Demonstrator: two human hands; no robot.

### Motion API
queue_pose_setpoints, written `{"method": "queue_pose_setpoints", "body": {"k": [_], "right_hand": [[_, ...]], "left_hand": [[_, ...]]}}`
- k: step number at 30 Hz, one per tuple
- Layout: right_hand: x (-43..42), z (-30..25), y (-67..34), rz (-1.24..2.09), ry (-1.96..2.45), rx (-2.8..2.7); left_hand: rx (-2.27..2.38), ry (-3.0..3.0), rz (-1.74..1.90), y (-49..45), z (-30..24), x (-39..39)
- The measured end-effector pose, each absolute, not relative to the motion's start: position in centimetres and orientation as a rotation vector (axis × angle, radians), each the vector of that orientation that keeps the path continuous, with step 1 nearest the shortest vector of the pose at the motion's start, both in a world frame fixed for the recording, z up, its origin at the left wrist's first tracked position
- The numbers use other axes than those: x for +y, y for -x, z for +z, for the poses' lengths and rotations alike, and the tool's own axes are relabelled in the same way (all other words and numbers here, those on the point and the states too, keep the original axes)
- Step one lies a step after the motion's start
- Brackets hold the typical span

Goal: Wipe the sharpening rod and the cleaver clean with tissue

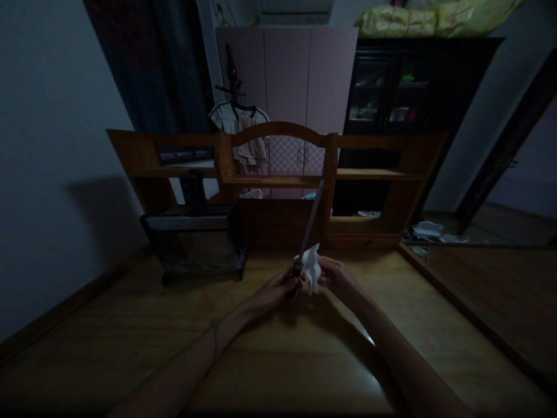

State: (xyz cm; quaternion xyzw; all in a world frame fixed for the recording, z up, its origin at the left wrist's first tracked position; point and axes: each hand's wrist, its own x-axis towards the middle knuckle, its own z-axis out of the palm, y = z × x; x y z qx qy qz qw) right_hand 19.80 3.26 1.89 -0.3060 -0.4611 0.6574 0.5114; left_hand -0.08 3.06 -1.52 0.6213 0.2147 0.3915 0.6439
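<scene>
My left hand is closed around the dark handle of a long, narrow grey blade, which looks like a knife or small sword. The blade points up and away, leaning slightly right, with a thicker collar just above my fingers. A crumpled white tissue hangs beside that collar, pinched at its right edge by my right hand. Whether the tissue touches the blade is hard to tell in the dim light. Both hands are above the wooden tabletop.
A wooden shelf unit rises along the far edge. On the left stands a black-framed case with a dark cylinder on top. A raised wooden edge runs down the right side; a wall is at left.
</scene>
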Motion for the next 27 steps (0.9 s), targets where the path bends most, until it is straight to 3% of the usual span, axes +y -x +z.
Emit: {"method": "queue_pose_setpoints", "body": {"k": [27], "right_hand": [[2.3,1.9,-18.8,1.574,0.825,-1.201]], "left_hand": [[0.715,-1.650,0.995,-0.7,-1.1,2.6]]}}
